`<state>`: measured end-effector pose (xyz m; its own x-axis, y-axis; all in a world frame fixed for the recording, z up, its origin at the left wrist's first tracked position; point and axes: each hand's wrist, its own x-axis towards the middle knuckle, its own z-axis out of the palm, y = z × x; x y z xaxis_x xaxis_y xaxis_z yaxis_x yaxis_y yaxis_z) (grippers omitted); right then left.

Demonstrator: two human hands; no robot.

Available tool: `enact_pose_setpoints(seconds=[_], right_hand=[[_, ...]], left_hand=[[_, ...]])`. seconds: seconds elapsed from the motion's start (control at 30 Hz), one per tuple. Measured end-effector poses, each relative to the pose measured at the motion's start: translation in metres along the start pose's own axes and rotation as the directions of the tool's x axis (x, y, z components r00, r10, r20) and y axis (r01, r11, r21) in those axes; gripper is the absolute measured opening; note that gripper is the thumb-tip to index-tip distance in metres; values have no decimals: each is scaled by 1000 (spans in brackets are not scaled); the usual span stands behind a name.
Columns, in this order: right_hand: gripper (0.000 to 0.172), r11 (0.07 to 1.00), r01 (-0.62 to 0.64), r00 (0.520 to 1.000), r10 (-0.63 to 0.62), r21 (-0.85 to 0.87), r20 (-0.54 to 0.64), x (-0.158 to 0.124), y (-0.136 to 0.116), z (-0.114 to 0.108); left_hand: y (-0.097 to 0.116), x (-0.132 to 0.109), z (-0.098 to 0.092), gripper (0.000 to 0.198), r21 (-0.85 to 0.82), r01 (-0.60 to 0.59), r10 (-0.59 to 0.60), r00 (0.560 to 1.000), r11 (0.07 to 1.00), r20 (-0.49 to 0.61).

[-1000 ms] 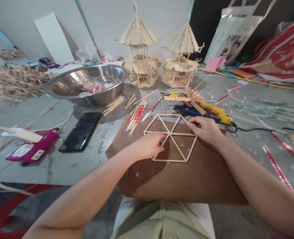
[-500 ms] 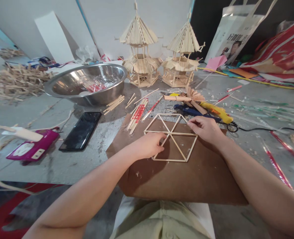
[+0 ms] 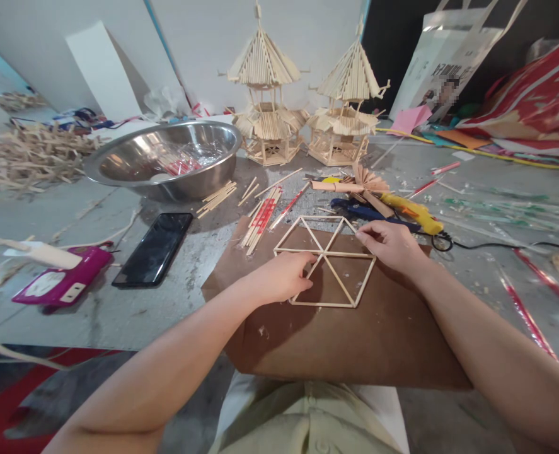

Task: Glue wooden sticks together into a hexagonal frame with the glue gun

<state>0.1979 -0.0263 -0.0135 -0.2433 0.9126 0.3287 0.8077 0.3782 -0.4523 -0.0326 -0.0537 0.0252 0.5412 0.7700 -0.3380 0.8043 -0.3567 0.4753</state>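
Almost nothing has changed in the last second. The bare left hand (image 3: 286,272), the bare right hand (image 3: 387,244) and the six-sided frame of thin, pale wooden sticks (image 3: 324,253) are all in the same spots. To me, that looks like someone keeping the frame very still, maybe so its joints don't slip.

The left hand comes in from the left side. It covers part of the frame's left edge, and its thumb and pointing finger look to be holding a spoke close to the middle. The right hand has its thumb and finger squeezed together at the stick on the upper right edge. It seems to be pinching that stick, but the very tips are hard to see.

The frame lies flat, mostly on the plain brown sheet (image 3: 345,343) in front of the person. Its far stick seems to reach a little past the sheet's far edge, over the grey, messy table (image 3: 132,325). One corner points left and one points right. The longest line goes straight across the middle, from the left corner to the right corner, with its right end a tiny bit nearer the person. The far and near sticks run sideways too. All the spokes meet at the middle, like a wheel.

Just beyond the frame, to the left, is a bunch of pale sticks with red marks (image 3: 261,221). To the right, behind the right hand, lies a tool with a yellow handle (image 3: 418,214).
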Motion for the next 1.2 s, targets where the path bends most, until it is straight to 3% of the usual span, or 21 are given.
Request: enact_pose_setpoints(seconds=[1.2], right_hand=[[20,1000,-18,1000,18,-9,-25,1,2,-3]], left_hand=[[-5,2,2,36,-15,-20,19,1000,1000,-24]])
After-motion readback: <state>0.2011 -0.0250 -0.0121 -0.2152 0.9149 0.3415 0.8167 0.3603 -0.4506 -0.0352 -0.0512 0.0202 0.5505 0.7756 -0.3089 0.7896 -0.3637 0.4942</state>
